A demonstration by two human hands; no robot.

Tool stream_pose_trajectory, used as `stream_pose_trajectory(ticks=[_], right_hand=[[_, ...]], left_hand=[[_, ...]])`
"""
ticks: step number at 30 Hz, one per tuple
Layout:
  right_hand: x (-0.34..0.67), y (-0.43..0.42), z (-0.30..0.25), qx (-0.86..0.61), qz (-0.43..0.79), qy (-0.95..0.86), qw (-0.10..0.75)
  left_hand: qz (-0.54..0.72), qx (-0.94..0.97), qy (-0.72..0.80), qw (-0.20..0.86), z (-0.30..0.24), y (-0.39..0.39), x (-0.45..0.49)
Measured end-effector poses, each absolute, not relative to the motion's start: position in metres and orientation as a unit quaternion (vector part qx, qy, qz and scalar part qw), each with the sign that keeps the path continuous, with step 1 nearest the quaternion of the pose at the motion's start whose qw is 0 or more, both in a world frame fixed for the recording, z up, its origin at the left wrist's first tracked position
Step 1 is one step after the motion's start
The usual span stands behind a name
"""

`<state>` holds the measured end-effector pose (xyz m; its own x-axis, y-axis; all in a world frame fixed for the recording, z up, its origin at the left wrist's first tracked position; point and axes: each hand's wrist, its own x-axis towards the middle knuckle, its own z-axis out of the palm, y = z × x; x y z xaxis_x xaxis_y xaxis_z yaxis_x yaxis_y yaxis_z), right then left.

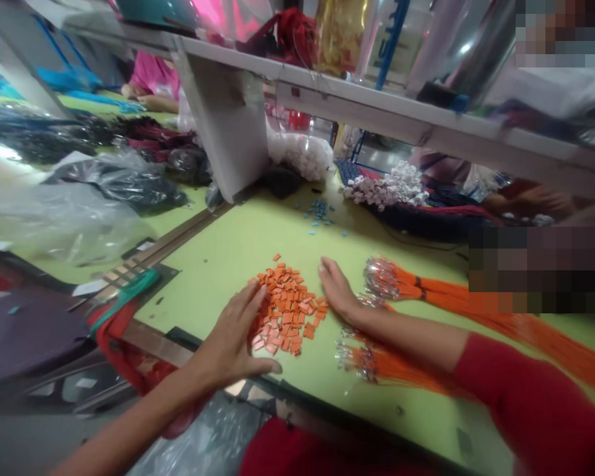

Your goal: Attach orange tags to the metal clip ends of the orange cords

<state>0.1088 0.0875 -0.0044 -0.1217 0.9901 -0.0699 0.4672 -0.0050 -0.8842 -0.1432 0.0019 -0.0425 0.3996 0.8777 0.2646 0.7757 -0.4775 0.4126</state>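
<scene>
A loose pile of small flat orange pieces (290, 307) lies on the yellow-green table top (213, 258). Against its left side rests my left hand (235, 337), thumb and fingers apart, holding nothing that I can see. Across the pile, my right hand (340, 291) stands on its edge with the fingers stretched out, close to the pieces on the right. Just beyond my right hand are bundles of orange cords (441, 291) with shiny metal ends (379, 274). A second orange bundle (377, 363) passes beneath my right forearm.
Small blue pieces (320, 211) are scattered farther back. White bunched parts (396, 185) on dark cords lie beneath a shelf (377, 99). Its upright panel (233, 132) stands at back left. Clear plastic bags (79, 218) cover the left side. Other people sit across the tables.
</scene>
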Motion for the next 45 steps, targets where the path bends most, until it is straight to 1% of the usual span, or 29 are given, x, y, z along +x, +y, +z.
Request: stream_pose_trajectory(ticks=[4, 7, 9, 12, 15, 19, 22, 24, 26, 30, 34, 39, 42, 45], right_hand=[[0.102, 0.079, 0.008, -0.500, 0.517, -0.615, 0.324], [0.114, 0.083, 0.017, -0.506, 0.517, -0.606, 0.330], [0.128, 0.088, 0.021, -0.527, 0.522, -0.595, 0.309], [0.154, 0.088, 0.029, -0.503, 0.536, -0.612, 0.292], [0.188, 0.072, 0.047, -0.467, 0.490, -0.670, 0.304], [0.235, 0.021, 0.058, -0.492, 0.391, -0.727, 0.277], [0.256, -0.024, 0.044, -0.455, 0.349, -0.784, 0.238], [0.260, -0.048, 0.031, -0.431, 0.303, -0.820, 0.222], [0.260, -0.062, 0.021, -0.429, 0.267, -0.833, 0.225], [0.254, -0.066, 0.011, -0.450, 0.244, -0.824, 0.244], [0.247, -0.057, 0.010, -0.432, 0.226, -0.839, 0.243], [0.240, -0.050, 0.009, -0.416, 0.193, -0.867, 0.193], [0.236, -0.049, 0.012, -0.391, 0.202, -0.885, 0.149], [0.227, -0.047, 0.019, -0.370, 0.204, -0.901, 0.101]], left_hand=[[0.219, 0.820, 0.526, 0.051, -0.040, 0.004, -0.119], [0.216, 0.840, 0.498, 0.024, -0.031, 0.002, -0.095], [0.208, 0.864, 0.459, 0.024, -0.028, 0.000, -0.077], [0.193, 0.883, 0.426, 0.038, -0.030, 0.000, -0.055], [0.190, 0.883, 0.424, 0.059, -0.038, 0.008, -0.047], [0.226, 0.866, 0.442, 0.064, -0.038, 0.020, -0.050], [0.270, 0.848, 0.452, 0.061, -0.023, 0.011, -0.046], [0.288, 0.850, 0.433, 0.082, -0.012, -0.005, -0.040], [0.297, 0.855, 0.409, 0.113, -0.004, -0.025, -0.031], [0.292, 0.848, 0.413, 0.160, -0.008, -0.051, -0.019], [0.258, 0.853, 0.414, 0.184, -0.019, -0.050, -0.012], [0.226, 0.850, 0.433, 0.197, -0.015, -0.043, -0.003], [0.224, 0.855, 0.421, 0.204, -0.010, -0.043, 0.000], [0.196, 0.882, 0.393, 0.171, -0.008, -0.045, 0.002]])
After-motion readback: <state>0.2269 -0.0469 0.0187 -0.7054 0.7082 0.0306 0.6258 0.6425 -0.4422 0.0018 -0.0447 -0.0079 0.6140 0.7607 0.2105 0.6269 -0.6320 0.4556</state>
